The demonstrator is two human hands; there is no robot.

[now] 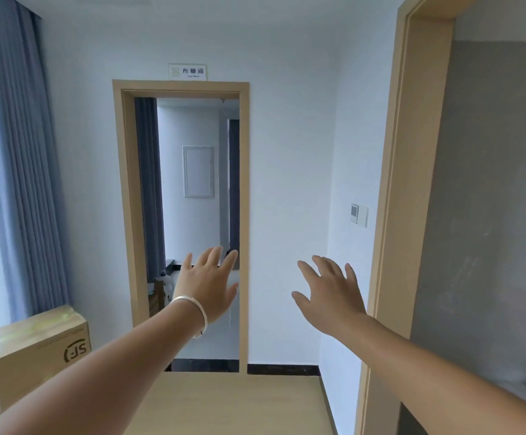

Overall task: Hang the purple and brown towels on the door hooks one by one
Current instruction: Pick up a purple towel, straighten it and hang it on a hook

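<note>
1. Both held out with fingers spread, holding nothing: left hand [206,287], right hand [329,296].
2. No towels or hooks anywhere in view.
3. Could bump the cardboard box [35,350] at 8 o'clock.
4. Could walk through the wrong doorway [181,227] at 12 o'clock.

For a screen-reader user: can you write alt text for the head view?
Two empty, open hands, left hand and right hand, reach toward an open doorway in a white wall; a cardboard box sits at left. No towels visible.
</note>
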